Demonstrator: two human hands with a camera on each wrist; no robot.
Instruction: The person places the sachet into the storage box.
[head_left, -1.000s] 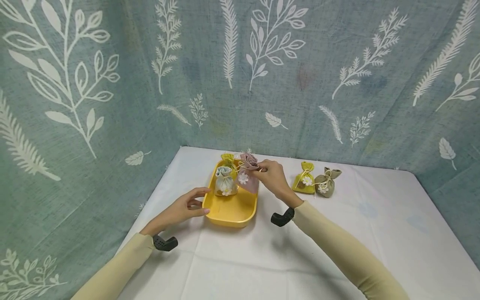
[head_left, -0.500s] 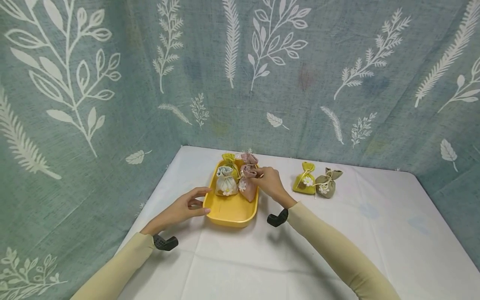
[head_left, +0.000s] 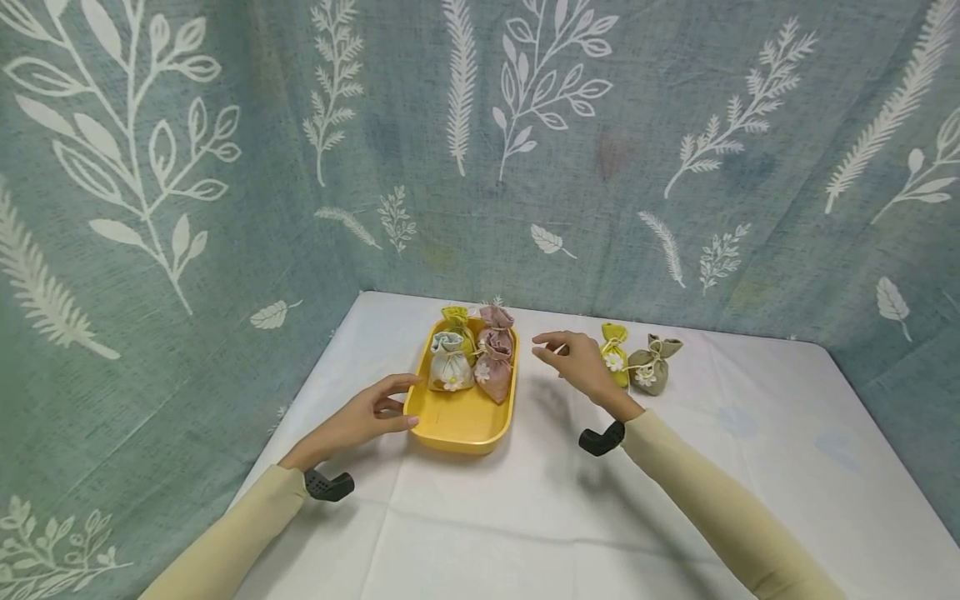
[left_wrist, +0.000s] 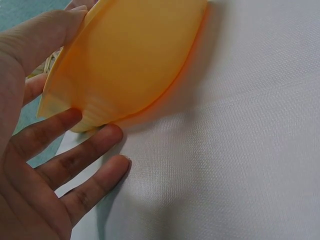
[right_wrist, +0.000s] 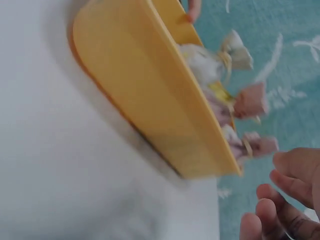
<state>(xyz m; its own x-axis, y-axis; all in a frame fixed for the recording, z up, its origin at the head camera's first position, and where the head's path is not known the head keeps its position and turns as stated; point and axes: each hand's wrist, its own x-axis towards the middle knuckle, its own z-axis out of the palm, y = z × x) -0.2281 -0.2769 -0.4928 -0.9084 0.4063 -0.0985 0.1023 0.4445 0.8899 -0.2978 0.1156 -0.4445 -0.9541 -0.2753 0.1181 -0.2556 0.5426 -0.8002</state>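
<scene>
In the head view a yellow tray (head_left: 457, 429) stands on the table with several small drawstring pouches inside. These are a whitish pouch (head_left: 452, 369), a yellow-green pouch (head_left: 457, 319) behind it, and two pink pouches, the front one (head_left: 494, 377) leaning by the right wall and the other (head_left: 497, 316) behind. My left hand (head_left: 372, 410) rests its fairly straight fingers against the tray's left side; the left wrist view shows the thumb (left_wrist: 60, 27) along the rim. My right hand (head_left: 577, 360), holding nothing, hovers right of the tray with loosely bent fingers.
Beyond my right hand lie another yellow-green pouch (head_left: 616, 358), partly covered by the hand, and an olive-brown pouch (head_left: 653, 367). A white cloth covers the table (head_left: 487, 525). A green leaf-patterned curtain (head_left: 600, 225) hangs behind and along the left.
My right hand has set the second pink pouch down in the tray in front of the other pink one, let go, and moved right. My left hand has stayed at the tray.
</scene>
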